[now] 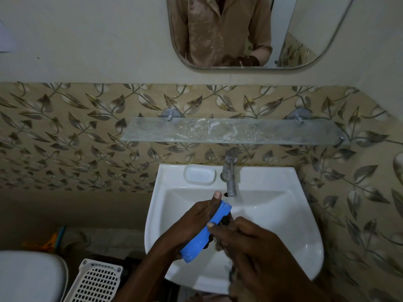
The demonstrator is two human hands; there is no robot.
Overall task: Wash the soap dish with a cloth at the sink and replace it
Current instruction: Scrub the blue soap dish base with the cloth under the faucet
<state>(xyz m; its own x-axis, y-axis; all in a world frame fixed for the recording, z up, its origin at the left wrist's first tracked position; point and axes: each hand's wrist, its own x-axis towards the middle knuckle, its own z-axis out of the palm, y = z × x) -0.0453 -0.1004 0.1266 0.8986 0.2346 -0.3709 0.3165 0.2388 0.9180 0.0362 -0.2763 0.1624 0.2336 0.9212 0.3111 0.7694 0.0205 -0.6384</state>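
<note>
Head view over a white sink (305,253). The left hand (192,223) holds a blue soap dish (205,234) on edge above the basin, the dish tilted so that its long axis runs from lower left to upper right. The thumb lies straight along the upper rim, and the palm and remaining fingers wrap the back, which is hidden. The right hand (244,238) is curled around a brownish cloth (220,245) and presses it against the inner face of the dish; the thumb tip touches the rim. Only a small fold of cloth shows between the two hands.

The dish appears to be moulded plastic: probably light, stiff and unlikely to break, though slippery when wet or soapy. A hold across the short width, thumb on one rim and fingers on the other, as seen here, should resist twisting under the rubbing. The cloth looks soft and limp and should conform to the ridges.

The dish sits below and in front of the tap (230,171); whether water is running cannot be told. A white bar of soap (199,175) rests on the sink ledge left of the tap, well apart from the hands. A glass shelf (229,131) spans the wall above.
</note>
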